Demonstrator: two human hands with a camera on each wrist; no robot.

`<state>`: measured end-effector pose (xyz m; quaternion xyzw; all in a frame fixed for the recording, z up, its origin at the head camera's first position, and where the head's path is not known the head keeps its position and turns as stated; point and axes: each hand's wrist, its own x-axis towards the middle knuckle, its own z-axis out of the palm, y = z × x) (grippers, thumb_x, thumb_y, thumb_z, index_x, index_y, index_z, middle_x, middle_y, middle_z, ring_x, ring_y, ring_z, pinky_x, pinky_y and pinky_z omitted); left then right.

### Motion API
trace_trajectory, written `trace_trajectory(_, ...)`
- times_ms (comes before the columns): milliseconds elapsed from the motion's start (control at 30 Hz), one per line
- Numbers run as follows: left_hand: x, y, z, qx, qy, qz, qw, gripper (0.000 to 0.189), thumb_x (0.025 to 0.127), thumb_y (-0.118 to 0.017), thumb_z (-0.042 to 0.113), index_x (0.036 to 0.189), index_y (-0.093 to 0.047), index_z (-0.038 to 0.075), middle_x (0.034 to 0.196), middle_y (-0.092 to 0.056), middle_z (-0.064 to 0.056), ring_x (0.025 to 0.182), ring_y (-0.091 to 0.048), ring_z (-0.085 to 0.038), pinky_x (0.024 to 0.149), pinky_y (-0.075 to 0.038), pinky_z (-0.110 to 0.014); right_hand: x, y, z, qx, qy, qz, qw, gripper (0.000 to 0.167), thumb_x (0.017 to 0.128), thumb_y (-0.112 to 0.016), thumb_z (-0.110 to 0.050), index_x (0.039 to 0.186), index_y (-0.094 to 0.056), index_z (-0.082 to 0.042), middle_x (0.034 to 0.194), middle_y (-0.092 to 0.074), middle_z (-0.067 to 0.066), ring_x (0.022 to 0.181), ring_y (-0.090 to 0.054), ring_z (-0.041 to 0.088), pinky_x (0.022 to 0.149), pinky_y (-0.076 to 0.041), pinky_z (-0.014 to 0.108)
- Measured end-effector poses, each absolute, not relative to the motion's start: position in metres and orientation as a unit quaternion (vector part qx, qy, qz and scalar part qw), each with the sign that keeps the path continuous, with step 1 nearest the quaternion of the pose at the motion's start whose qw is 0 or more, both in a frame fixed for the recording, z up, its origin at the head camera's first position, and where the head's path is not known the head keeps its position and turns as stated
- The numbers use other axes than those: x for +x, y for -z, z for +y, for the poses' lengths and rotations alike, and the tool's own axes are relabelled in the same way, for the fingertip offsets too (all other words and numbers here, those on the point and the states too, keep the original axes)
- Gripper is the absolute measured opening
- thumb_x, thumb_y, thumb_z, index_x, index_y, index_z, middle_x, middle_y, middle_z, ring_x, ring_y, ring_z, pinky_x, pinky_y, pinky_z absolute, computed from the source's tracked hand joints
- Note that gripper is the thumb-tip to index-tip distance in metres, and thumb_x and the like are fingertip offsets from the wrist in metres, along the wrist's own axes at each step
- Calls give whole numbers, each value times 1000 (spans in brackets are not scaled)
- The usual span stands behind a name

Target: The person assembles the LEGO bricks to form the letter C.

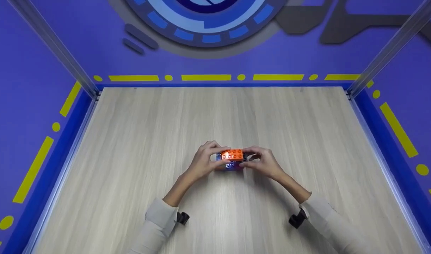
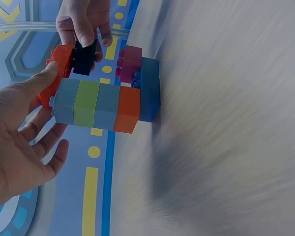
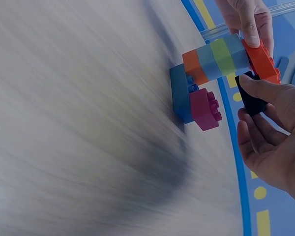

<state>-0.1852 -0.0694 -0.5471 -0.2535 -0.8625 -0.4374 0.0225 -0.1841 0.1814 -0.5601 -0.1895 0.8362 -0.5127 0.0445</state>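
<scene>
Near the table's middle stands a stack of toy building bricks. Its long blue base brick (image 2: 150, 91) carries a column at one end: an orange brick (image 2: 128, 109), a grey-blue brick (image 2: 106, 105), a green brick (image 2: 86, 103) and another grey-blue brick (image 2: 65, 101). At the base's other end sits a magenta brick (image 3: 204, 109). A long red-orange brick (image 1: 232, 154) tops the column and juts out sideways. My left hand (image 1: 203, 160) pinches this top brick between thumb and fingers. Under its overhanging end, my right hand (image 1: 264, 163) pinches a black brick (image 3: 252, 101), which meets its underside.
The wood-grain table (image 1: 148, 134) extends around the stack on all sides. Blue panels (image 1: 215, 65) with yellow marks stand behind and at both sides, with metal posts (image 1: 388, 49) at the corners. Each wrist wears a small black camera (image 1: 297, 219).
</scene>
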Motion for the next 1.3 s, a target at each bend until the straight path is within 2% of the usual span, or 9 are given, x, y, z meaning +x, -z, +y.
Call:
trace_trajectory(267,-185,547,-69,-262,435,-861,30,39,86,-81,31,120,-77,11,98,-68,-5,92,-58,-20,81,-43,-31,-186,563,184,-198,517,832,42,38,83,-83,-6,118,-72,3,115,-74,19,101,-71,33,87,-60,42)
trace_trajectory(433,-185,544,-68,-258,421,-869,19,39,86,-82,32,119,-77,12,99,-68,-6,93,-60,-24,84,-44,-36,-183,566,184,-190,530,825,36,37,83,-83,-6,118,-73,2,116,-75,18,103,-70,27,88,-59,41)
trace_trajectory(700,-188,540,-66,-260,382,-886,21,43,80,-86,32,119,-77,15,96,-68,-6,92,-62,-26,86,-39,-38,-176,564,177,-159,559,814,18,39,81,-79,9,118,-68,13,117,-71,29,107,-68,34,89,-56,55)
trace_trajectory(833,-188,539,-65,-261,373,-890,22,44,80,-85,34,119,-77,16,96,-68,-5,93,-63,-24,92,-40,-42,-168,548,172,-150,576,803,19,38,81,-79,9,116,-68,15,114,-71,30,102,-69,22,89,-55,57)
trace_trajectory(967,-188,538,-66,-264,369,-891,21,44,81,-85,36,119,-77,15,96,-68,-5,94,-63,-24,97,-41,-49,-164,538,170,-149,575,804,14,36,81,-80,7,115,-70,13,112,-72,29,99,-68,12,88,-57,52)
trace_trajectory(1000,-188,537,-66,-264,370,-891,20,44,81,-85,36,119,-77,15,96,-67,-5,94,-63,-25,98,-40,-49,-164,537,170,-147,574,805,13,36,81,-80,6,115,-70,13,112,-72,28,98,-68,13,88,-58,51)
trace_trajectory(1233,-191,538,-68,-268,373,-888,19,44,80,-85,34,118,-77,13,95,-67,-6,93,-62,-26,99,-40,-50,-170,546,175,-146,560,815,27,37,80,-81,6,116,-71,11,113,-73,27,101,-67,45,89,-56,54)
trace_trajectory(1300,-191,538,-69,-269,370,-889,19,44,80,-86,34,117,-77,14,95,-67,-5,93,-62,-24,99,-40,-49,-174,555,177,-149,556,817,28,38,80,-81,7,117,-70,11,114,-73,27,103,-67,45,89,-56,53)
